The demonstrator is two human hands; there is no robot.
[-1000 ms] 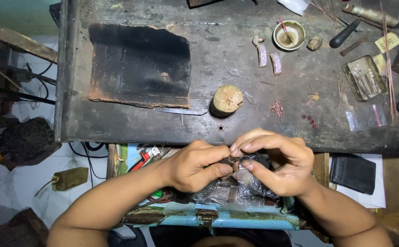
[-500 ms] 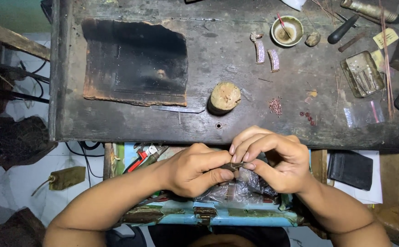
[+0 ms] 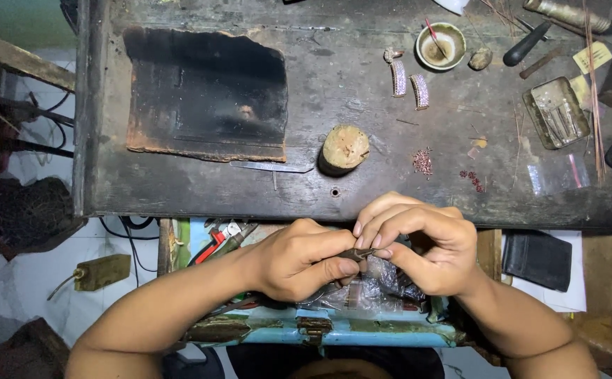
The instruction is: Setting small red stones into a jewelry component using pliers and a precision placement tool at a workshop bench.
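1. Gripping a small dark tool (image 3: 357, 254), the left hand (image 3: 299, 258) is curled shut around it in the head view, tip pointing toward the right hand (image 3: 425, 245).
2. Right-hand fingers (image 3: 383, 226) are pinched together at the tool tip, touching the left hand; whatever they pinch is too small to tell.
3. Both hands hover over an open drawer (image 3: 320, 330), with crumpled plastic (image 3: 369, 291) just beneath them.
4. Beyond the hands, a cork block (image 3: 344, 149) stands on the bench (image 3: 334, 77); red beads (image 3: 422, 161) lie beyond the right hand.
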